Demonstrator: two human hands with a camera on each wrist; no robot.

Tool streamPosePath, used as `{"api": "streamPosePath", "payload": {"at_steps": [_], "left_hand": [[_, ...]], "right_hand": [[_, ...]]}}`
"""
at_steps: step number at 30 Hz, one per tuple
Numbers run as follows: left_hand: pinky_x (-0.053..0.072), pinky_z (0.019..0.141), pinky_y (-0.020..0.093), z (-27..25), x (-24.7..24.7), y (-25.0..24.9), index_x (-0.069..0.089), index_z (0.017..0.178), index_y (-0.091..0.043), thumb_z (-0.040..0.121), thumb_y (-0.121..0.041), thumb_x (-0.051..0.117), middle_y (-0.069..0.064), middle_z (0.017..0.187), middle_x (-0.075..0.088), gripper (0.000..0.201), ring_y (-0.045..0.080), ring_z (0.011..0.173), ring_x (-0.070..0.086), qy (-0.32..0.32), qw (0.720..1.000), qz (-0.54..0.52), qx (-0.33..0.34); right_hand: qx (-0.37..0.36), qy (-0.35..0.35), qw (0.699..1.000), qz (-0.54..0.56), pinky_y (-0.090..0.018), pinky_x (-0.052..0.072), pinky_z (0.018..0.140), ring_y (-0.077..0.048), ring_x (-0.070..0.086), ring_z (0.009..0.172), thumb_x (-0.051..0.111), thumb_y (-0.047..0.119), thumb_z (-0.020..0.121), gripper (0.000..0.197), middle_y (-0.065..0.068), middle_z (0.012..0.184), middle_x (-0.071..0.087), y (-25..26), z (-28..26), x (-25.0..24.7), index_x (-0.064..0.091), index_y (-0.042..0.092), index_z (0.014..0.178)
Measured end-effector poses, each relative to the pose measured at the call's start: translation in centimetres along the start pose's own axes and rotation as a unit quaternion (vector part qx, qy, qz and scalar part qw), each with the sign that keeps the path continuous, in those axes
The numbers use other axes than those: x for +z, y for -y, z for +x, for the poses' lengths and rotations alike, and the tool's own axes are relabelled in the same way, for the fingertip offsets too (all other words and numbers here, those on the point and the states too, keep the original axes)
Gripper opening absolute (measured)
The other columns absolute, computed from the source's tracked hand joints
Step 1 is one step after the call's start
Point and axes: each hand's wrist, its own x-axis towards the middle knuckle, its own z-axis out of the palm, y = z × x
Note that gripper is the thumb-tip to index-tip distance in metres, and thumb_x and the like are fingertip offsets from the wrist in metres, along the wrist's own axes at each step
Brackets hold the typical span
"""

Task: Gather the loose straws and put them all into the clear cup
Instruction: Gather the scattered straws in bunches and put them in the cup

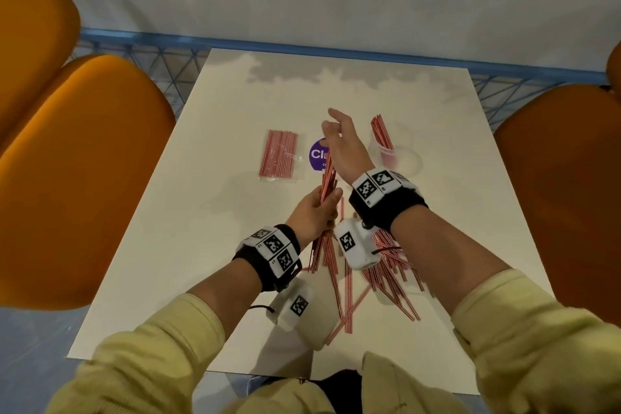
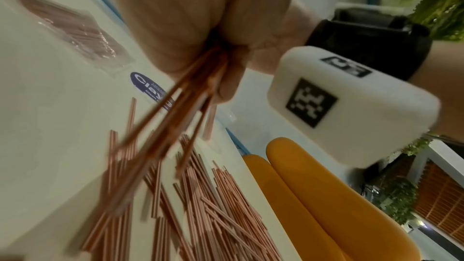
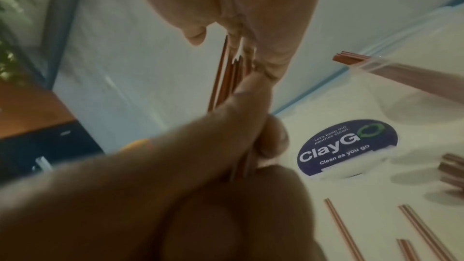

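Observation:
My left hand (image 1: 324, 207) grips a bundle of red-and-white straws (image 1: 327, 178) upright above the white table (image 1: 235, 94). The same bundle (image 2: 175, 118) hangs blurred from that fist in the left wrist view. My right hand (image 1: 332, 131) is at the bundle's top. Its fingers (image 3: 253, 61) touch the straw tips (image 3: 226, 70), and its thumb stays clear of them. The clear cup (image 1: 398, 153) stands to the right of both hands with several straws (image 1: 381, 131) leaning in it. A pile of loose straws (image 1: 386, 274) lies on the table under my wrists.
A sealed packet of straws (image 1: 279, 158) lies left of a round purple sticker (image 1: 316, 153). Orange chairs stand on the left (image 1: 84, 178) and on the right (image 1: 564, 195) of the table. A blue rail (image 1: 302, 47) runs behind it.

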Motion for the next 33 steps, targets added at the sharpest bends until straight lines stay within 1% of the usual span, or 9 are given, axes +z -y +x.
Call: {"api": "streamPosePath", "payload": {"at_steps": [5, 10, 14, 19, 22, 25, 28, 30, 33], "left_hand": [[0.03, 0.043, 0.02, 0.1, 0.0, -0.2, 0.037, 0.077, -0.016, 0.1, -0.024, 0.038, -0.012, 0.039, 0.035, 0.024, 0.005, 0.035, 0.03, 0.005, 0.999, -0.033, -0.011], [0.035, 0.044, 0.021, 0.5, -0.6, -0.9, 0.041, 0.08, -0.018, 0.099, -0.031, 0.039, -0.01, 0.045, 0.035, 0.024, 0.005, 0.037, 0.033, -0.072, 0.995, -0.074, 0.015], [0.043, 0.052, 0.024, 1.6, -1.9, -2.4, 0.044, 0.076, -0.016, 0.1, -0.023, 0.036, -0.006, 0.045, 0.05, 0.026, 0.009, 0.043, 0.045, -0.218, 0.957, -0.184, 0.043], [0.048, 0.08, 0.036, 1.8, -2.2, -2.8, 0.055, 0.097, -0.008, 0.098, -0.023, 0.033, -0.004, 0.065, 0.071, 0.026, 0.017, 0.075, 0.059, -0.236, 0.959, -0.157, 0.034], [0.05, 0.071, 0.037, 1.7, -1.9, -2.6, 0.055, 0.115, 0.003, 0.095, -0.027, 0.037, 0.0, 0.086, 0.076, 0.04, 0.019, 0.072, 0.061, -0.211, 0.965, -0.154, 0.011], [0.041, 0.047, 0.028, 1.1, -1.4, -2.9, 0.069, 0.073, -0.016, 0.097, -0.026, 0.038, 0.002, 0.089, 0.073, 0.041, 0.016, 0.054, 0.056, -0.183, 0.973, -0.143, 0.007], [0.048, 0.073, 0.034, 0.6, -1.0, -3.3, 0.071, 0.066, -0.019, 0.095, -0.021, 0.043, 0.001, 0.087, 0.072, 0.041, 0.018, 0.077, 0.059, -0.156, 0.977, -0.143, 0.024], [0.047, 0.087, 0.037, 0.7, -1.0, -3.5, 0.065, 0.076, -0.015, 0.093, -0.018, 0.047, -0.001, 0.082, 0.073, 0.025, 0.018, 0.085, 0.06, -0.166, 0.976, -0.135, 0.04], [0.052, 0.075, 0.034, 1.1, -1.4, -4.2, 0.047, 0.098, -0.02, 0.092, -0.013, 0.049, 0.0, 0.078, 0.07, 0.009, 0.019, 0.073, 0.063, -0.211, 0.959, -0.165, 0.093]], "right_hand": [[-0.006, 0.101, 0.982, -0.158, -0.03, 0.036, 0.104, -0.021, 0.053, 0.121, 0.031, 0.025, 0.1, 0.04, -0.008, 0.125, 0.06, -0.8, -1.2, 0.8, 0.062, 0.007, 0.117], [0.064, 0.034, 0.995, 0.062, -0.027, 0.029, 0.106, -0.016, 0.04, 0.132, 0.041, 0.033, 0.097, 0.046, -0.001, 0.146, 0.04, -2.1, -2.4, 0.2, 0.035, 0.023, 0.141], [0.206, 0.088, 0.968, 0.111, -0.033, 0.049, 0.067, -0.02, 0.058, 0.079, 0.042, 0.045, 0.093, 0.048, -0.01, 0.102, 0.06, -4.7, -4.9, 0.3, 0.043, 0.011, 0.127], [0.141, 0.147, 0.97, 0.134, -0.015, 0.026, 0.034, -0.007, 0.042, 0.037, 0.053, 0.03, 0.09, 0.021, -0.008, 0.073, 0.058, -4.8, -5.6, 0.7, 0.054, 0.013, 0.103], [0.092, 0.13, 0.987, 0.024, -0.016, 0.031, 0.04, -0.006, 0.041, 0.042, 0.058, 0.022, 0.088, 0.017, 0.001, 0.064, 0.054, -3.6, -5.1, 0.8, 0.057, 0.016, 0.104], [-0.004, 0.13, 0.981, -0.147, -0.02, 0.041, 0.058, -0.011, 0.055, 0.062, 0.053, 0.023, 0.09, 0.038, 0.004, 0.068, 0.059, -3.7, -5.2, 1.2, 0.05, 0.023, 0.128], [-0.003, 0.123, 0.981, -0.152, -0.028, 0.04, 0.066, -0.015, 0.051, 0.065, 0.042, 0.022, 0.095, 0.04, 0.002, 0.072, 0.055, -4.1, -5.2, 1.5, 0.042, 0.021, 0.135], [0.0, 0.126, 0.98, -0.153, -0.03, 0.038, 0.066, -0.013, 0.047, 0.06, 0.04, 0.022, 0.096, 0.025, 0.003, 0.068, 0.051, -4.4, -5.2, 1.5, 0.049, 0.018, 0.119], [-0.013, 0.138, 0.974, -0.177, -0.027, 0.034, 0.056, -0.011, 0.041, 0.053, 0.043, 0.026, 0.096, 0.013, 0.004, 0.061, 0.046, -4.6, -5.3, 1.3, 0.046, 0.016, 0.088]]}}
